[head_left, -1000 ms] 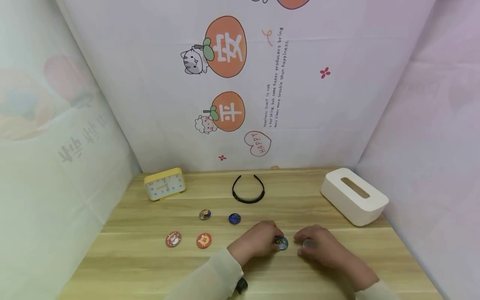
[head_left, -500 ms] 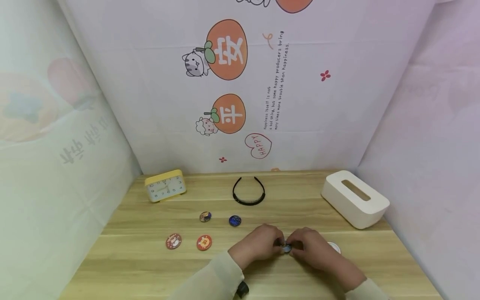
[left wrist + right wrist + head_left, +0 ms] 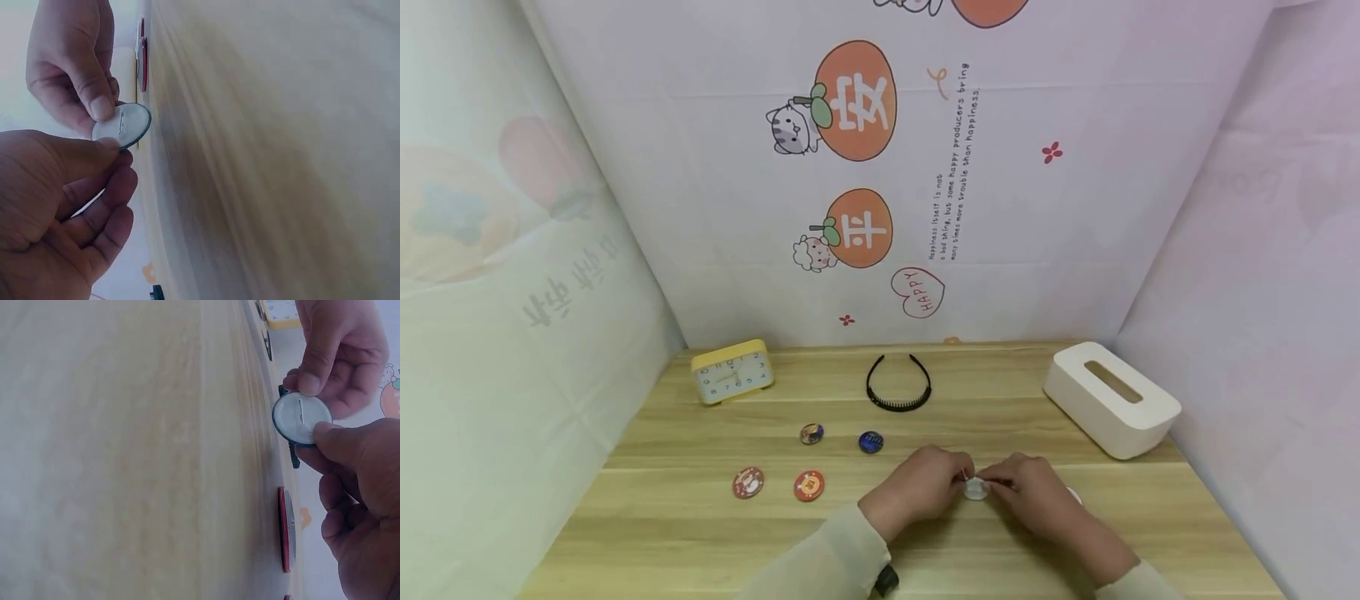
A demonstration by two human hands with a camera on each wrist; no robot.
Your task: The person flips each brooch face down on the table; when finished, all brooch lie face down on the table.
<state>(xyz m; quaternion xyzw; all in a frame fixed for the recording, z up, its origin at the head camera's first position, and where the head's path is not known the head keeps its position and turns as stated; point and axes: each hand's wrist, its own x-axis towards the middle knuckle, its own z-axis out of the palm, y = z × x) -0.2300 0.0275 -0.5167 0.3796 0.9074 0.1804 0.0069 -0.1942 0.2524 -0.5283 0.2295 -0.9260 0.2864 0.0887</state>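
A round pin badge (image 3: 976, 489) is held between both hands, low over the table, with its pale back and thin metal pin facing the person. My left hand (image 3: 921, 483) pinches one edge; in the left wrist view its thumb lies on the back of the badge (image 3: 134, 124). From the other side my right hand (image 3: 1033, 497) pinches the opposite edge, thumb on the back near the pin, as the right wrist view shows on the badge (image 3: 294, 422). The printed front is hidden.
Left of the hands lie a blue badge (image 3: 871, 442), a small dark badge (image 3: 812, 433), an orange-red badge (image 3: 808, 485) and a reddish badge (image 3: 748, 482). A white disc (image 3: 1075, 495) shows behind the right wrist. Behind stand a yellow clock (image 3: 732, 372), black headband (image 3: 898, 406) and white tissue box (image 3: 1112, 400).
The right hand has moved left from beside the white disc to join the left hand at the badge. The badge has turned from its printed front to its pale back.
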